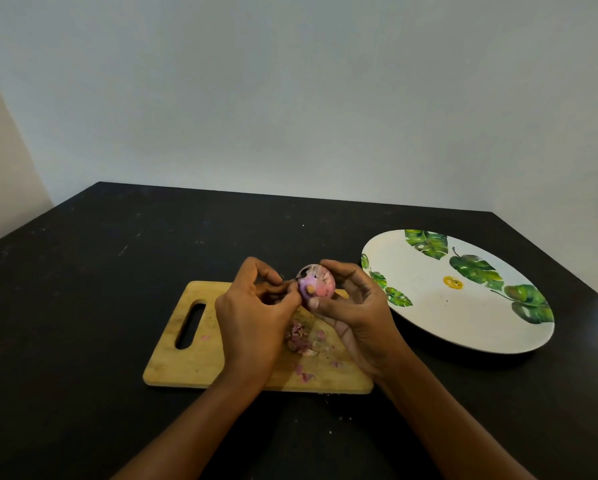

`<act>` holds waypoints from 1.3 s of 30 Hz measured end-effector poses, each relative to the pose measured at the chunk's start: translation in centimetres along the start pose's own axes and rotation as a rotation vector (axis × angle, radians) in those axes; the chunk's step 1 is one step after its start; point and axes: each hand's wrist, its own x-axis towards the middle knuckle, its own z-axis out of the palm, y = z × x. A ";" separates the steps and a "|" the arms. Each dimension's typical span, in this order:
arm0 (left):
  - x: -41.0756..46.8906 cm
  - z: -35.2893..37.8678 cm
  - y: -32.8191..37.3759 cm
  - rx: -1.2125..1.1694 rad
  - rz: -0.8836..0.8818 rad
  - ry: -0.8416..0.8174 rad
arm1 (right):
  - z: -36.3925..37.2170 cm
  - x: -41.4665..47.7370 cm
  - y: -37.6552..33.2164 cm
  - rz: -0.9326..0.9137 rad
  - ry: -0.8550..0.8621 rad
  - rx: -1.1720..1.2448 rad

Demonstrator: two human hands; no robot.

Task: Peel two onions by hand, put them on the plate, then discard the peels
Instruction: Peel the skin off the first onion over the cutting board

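No legible text anywhere; yellow sticker [452,282] on plate [425,320] too blurred.

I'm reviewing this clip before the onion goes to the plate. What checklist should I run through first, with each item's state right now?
1. Onion firmly held: ok. The right hand curls its fingers round it above the cutting board.
2. Peeling finished: cannot tell. The left hand pinches at the onion's side, and a dark patch shows on it.
3. Plate free: ok. No onion lies on it, and it sits right of the board.
4. Peels gathered: not ok. They lie scattered on the board.
5. Second onion located: cannot tell. None is in view.
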 end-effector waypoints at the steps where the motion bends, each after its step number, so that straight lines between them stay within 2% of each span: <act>1: 0.0 0.0 0.0 -0.002 -0.004 0.008 | 0.1 0.0 0.0 -0.001 -0.001 -0.005; 12: 0.8 -0.3 -0.4 -0.010 -0.024 0.032 | 0.8 0.2 -0.2 0.180 0.018 0.262; 19: 2.1 -1.1 -1.4 0.045 -0.085 0.005 | 0.3 0.5 -0.4 0.181 0.032 0.393; 24: 1.8 -0.7 -1.5 0.169 -0.019 -0.014 | 0.3 0.5 -0.4 0.166 0.081 0.343; 29: 1.0 -0.2 -0.3 0.065 0.033 -0.045 | 0.5 0.4 -0.1 0.114 0.121 0.193; 39: 0.8 -0.3 -0.1 -0.054 -0.061 -0.070 | 0.5 0.0 0.1 0.063 0.086 0.093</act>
